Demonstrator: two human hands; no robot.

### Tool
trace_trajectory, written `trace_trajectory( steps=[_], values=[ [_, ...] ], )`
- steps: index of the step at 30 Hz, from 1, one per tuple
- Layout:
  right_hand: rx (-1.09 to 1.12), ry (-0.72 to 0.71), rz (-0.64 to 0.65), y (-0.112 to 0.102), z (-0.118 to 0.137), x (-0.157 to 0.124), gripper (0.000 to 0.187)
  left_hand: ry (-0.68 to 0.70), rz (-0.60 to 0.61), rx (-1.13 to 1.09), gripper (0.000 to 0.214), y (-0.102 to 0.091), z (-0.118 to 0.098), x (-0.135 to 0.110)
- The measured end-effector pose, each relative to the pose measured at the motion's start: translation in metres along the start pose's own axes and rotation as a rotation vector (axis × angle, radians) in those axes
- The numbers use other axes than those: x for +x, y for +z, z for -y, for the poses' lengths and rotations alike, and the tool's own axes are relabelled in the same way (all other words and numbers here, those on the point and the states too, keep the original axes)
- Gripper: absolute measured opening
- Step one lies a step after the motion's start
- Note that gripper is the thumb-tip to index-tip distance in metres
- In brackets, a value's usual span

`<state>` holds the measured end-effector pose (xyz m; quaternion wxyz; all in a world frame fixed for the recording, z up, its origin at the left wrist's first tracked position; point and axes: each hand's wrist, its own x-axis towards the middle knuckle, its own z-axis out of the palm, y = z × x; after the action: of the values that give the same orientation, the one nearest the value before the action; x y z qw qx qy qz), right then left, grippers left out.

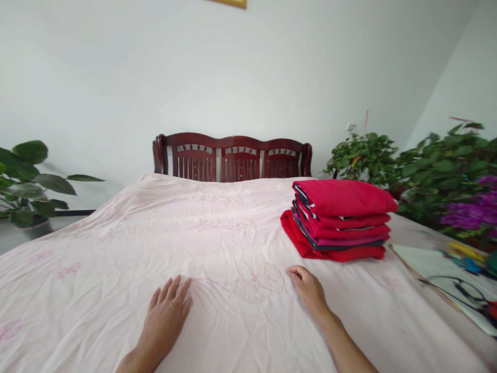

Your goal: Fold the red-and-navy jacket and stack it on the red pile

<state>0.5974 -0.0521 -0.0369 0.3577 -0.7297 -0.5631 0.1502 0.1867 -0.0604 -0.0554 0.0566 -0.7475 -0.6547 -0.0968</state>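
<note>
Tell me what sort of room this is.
Most likely a bedroom in a home. A pale pink bedsheet covers a bed, with a dark red wooden headboard behind it, a stack of folded red cloth on top, and potted plants alongside.

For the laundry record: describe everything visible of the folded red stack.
The stack of folded red fabric lies flat on the pale pink bedspread, near the bed's right side. It has several soft, cotton-looking layers, mostly bright red, one more magenta, with dark and white trim along some edges. The bottom layer juts out furthest at the left. Only the bedspread touches it; the right hand rests nearby, apart.
</note>
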Motion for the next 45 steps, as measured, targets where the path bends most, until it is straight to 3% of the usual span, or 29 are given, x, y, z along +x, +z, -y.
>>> trace_trajectory(
  steps=[45],
  values=[
    [0.012,-0.006,0.004,0.0026,-0.0044,0.0021,0.032,0.002,-0.005,0.011,0.050,0.0008,0.0002,0.0005]
  ],
)
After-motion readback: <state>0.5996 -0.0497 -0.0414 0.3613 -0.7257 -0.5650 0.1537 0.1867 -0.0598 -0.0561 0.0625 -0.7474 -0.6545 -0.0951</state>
